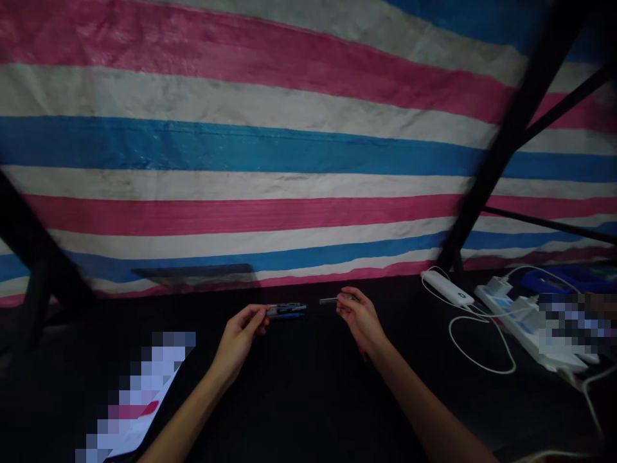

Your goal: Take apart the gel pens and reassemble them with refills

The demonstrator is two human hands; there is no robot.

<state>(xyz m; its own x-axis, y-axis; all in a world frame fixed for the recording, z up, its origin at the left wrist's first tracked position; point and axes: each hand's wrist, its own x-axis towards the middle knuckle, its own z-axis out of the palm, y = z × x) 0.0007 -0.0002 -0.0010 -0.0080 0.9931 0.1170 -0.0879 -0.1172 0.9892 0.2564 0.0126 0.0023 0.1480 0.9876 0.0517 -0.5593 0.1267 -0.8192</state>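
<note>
Near the middle of the dark table, my left hand (245, 325) pinches the left ends of several slim pens (288, 311), which point to the right. My right hand (357, 312) pinches a thin, pale, pen-like piece (328, 300) that points left towards them. A gap separates this piece from the pens. Something small and red (362, 352) shows just under my right hand; its shape is mostly hidden.
A lit, partly pixelated screen or sheet (144, 411) lies at the left. On the right are a white device (446, 287), a white power strip (520, 325) with looping cables and a blue tray (563, 280). Striped sheeting (270, 151) hangs behind, between dark frame bars (501, 154).
</note>
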